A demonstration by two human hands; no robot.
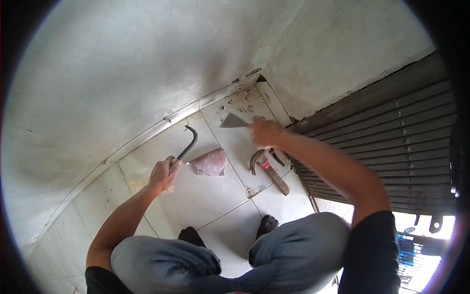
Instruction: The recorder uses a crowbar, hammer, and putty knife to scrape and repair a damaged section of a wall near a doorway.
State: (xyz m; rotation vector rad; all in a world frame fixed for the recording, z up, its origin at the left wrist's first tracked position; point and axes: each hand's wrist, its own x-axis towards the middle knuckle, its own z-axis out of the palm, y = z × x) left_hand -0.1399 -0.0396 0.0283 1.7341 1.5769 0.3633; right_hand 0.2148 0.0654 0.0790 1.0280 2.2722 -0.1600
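Note:
My left hand is closed around the lower end of a curved dark bar, whose hooked tip points up toward the wall. In my right hand, somewhat blurred, is a putty knife with a flat triangular blade pointing left over the floor tiles. Between and below the hands lies a broken pinkish tile piece. Under my right forearm rests a claw hammer with a worn wooden handle and a red band near its head. Beside the hammer lies a dark curved tool, partly hidden by my arm.
Crumbs of debris are scattered in the corner where two pale walls meet. A grey slatted shutter stands along the right. White floor tiles lie between my feet and the wall, with a chipped spot.

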